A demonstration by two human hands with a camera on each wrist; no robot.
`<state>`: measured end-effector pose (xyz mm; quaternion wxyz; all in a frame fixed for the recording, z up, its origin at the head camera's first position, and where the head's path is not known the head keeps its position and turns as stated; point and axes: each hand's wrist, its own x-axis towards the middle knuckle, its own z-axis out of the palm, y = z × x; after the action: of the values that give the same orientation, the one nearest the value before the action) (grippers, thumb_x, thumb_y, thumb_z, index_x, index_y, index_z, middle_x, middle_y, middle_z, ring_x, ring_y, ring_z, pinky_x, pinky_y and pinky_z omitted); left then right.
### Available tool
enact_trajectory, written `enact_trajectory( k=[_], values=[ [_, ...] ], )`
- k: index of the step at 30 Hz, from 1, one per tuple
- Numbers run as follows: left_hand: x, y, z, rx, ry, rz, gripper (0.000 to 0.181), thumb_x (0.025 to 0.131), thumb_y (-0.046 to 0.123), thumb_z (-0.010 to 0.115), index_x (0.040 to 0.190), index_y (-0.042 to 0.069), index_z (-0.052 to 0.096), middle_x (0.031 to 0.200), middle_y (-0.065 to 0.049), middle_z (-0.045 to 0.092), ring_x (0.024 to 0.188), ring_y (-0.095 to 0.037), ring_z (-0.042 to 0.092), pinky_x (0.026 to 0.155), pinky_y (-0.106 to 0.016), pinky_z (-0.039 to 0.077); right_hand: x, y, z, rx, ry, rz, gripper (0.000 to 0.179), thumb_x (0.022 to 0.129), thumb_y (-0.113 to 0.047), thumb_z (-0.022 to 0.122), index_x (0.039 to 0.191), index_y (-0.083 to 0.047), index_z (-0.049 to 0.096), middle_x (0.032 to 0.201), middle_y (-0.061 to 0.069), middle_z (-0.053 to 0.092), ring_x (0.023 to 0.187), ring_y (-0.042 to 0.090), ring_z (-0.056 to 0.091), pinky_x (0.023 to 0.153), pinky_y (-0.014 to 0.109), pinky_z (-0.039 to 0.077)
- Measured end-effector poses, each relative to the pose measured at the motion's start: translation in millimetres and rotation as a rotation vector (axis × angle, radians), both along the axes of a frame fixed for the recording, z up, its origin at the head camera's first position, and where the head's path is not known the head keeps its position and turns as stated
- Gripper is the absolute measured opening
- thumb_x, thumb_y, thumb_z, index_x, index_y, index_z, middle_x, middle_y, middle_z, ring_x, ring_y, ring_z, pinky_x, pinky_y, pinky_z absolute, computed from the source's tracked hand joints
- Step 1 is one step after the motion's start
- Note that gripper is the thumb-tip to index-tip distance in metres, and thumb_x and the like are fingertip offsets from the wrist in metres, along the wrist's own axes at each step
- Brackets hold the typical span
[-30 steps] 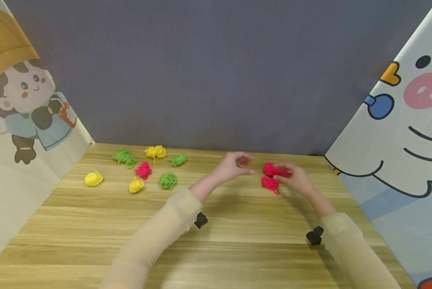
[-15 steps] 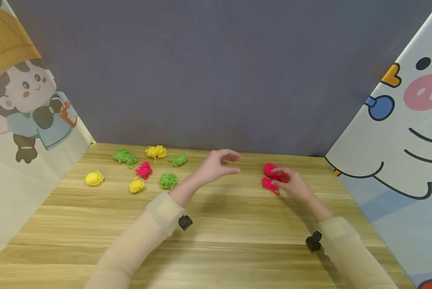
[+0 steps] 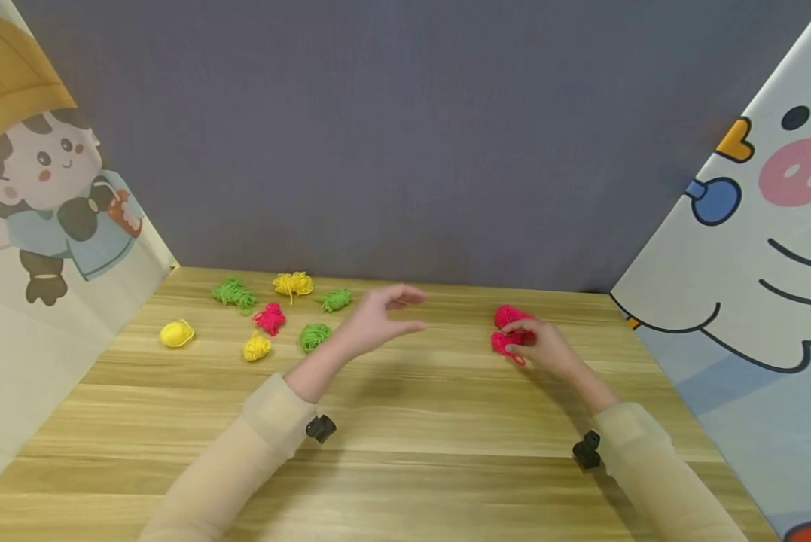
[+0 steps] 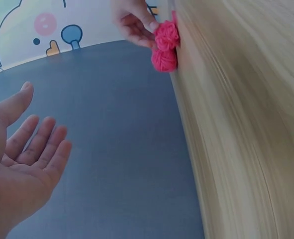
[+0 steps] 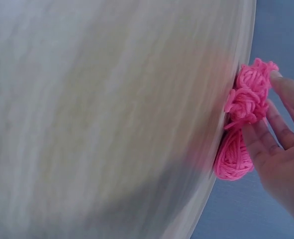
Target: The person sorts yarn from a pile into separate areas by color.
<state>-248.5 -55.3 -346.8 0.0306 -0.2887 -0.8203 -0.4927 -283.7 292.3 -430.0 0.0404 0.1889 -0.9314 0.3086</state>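
On the right of the table, my right hand (image 3: 544,348) has thumb and fingers on either side of the nearer pink yarn ball (image 3: 504,344), pinching it. Another pink yarn ball (image 3: 510,315) lies right behind it, partly covered by my fingers. In the right wrist view the thumb is at one end of the pink yarn (image 5: 246,104) and fingertips are at its other side, with a smooth-wound pink ball (image 5: 234,159) close by. My left hand (image 3: 374,320) hovers over the table's middle, thumb and fingers spread apart, holding nothing; its bare palm (image 4: 27,184) shows in the left wrist view.
To the left lie green yarn bundles (image 3: 233,294), yellow ones (image 3: 293,284) and a small pink one (image 3: 269,319). A green ball (image 3: 315,336) is near my left hand. A dark panel (image 3: 391,143) stands behind the wooden table (image 3: 446,467), with printed panels at both sides.
My left hand has moved left, away from the pink yarn towards the green ball. My right hand has shifted slightly nearer, from the rear pink yarn onto the front ball.
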Motion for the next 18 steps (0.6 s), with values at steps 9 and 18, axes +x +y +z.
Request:
enact_trajectory(
  k=[9,18],
  values=[
    [6.4,-25.8,0.8,0.035,0.053,0.111,0.041,0.079,0.017,0.077,0.118,0.011,0.064,0.117,-0.002,0.065,0.113,-0.023,0.059,0.101,-0.037,0.045,-3.0,1,-5.4,0.045,0.025,0.0,0.022,0.077,-0.013,0.078,0.098,-0.009,0.071,0.101,0.008,0.069,0.098,0.026,0.06,0.081,0.039,0.05],
    [9.5,-59.2,-1.5,0.061,0.036,0.168,0.039,0.082,0.021,0.074,0.119,0.017,0.063,0.12,0.001,0.064,0.115,-0.022,0.057,0.099,-0.038,0.047,-1.7,3,-6.8,0.056,0.065,-0.007,0.018,0.075,-0.008,0.078,0.092,-0.009,0.072,0.094,0.006,0.07,0.093,0.026,0.062,0.077,0.034,0.051]
  ],
)
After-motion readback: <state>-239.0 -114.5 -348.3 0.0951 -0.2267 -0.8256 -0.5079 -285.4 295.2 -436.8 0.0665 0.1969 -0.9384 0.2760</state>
